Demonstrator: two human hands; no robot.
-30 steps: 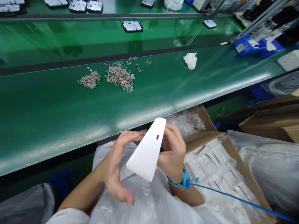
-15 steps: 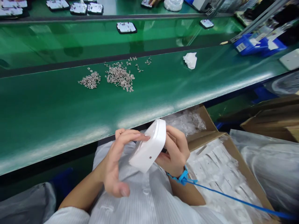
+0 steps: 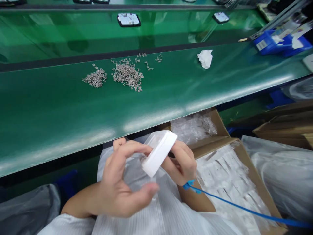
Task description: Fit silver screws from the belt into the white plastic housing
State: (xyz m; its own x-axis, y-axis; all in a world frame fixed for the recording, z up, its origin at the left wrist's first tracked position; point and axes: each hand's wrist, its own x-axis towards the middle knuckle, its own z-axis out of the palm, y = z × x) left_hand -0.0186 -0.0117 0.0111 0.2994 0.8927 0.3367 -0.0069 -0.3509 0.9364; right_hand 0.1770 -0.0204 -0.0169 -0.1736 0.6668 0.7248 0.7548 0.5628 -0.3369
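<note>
A white plastic housing (image 3: 160,156), shaped like a shallow shell, is held tilted in front of my shirt, beyond the bench edge. My right hand (image 3: 182,162) grips it from the right side, with some fingers hidden behind it. The index finger of my left hand (image 3: 119,178) reaches to the housing's open left face; its tip is partly hidden by the rim. My left thumb stands well apart from that finger, below the housing. A blue wrist strap (image 3: 189,185) with a cord is around my right wrist.
Two piles of small metal parts (image 3: 128,75) lie on the green bench (image 3: 61,111), with crumpled white paper (image 3: 205,58) farther right. Circuit boards in black frames (image 3: 128,20) sit beyond. Blue bins (image 3: 271,42) stand right. A cardboard box (image 3: 259,182) holds bagged white parts beside me.
The housing has turned, showing more of its open left face and a narrower outer wall. My left hand has shifted, its thumb swinging right beneath the housing. The camera view has dipped slightly.
</note>
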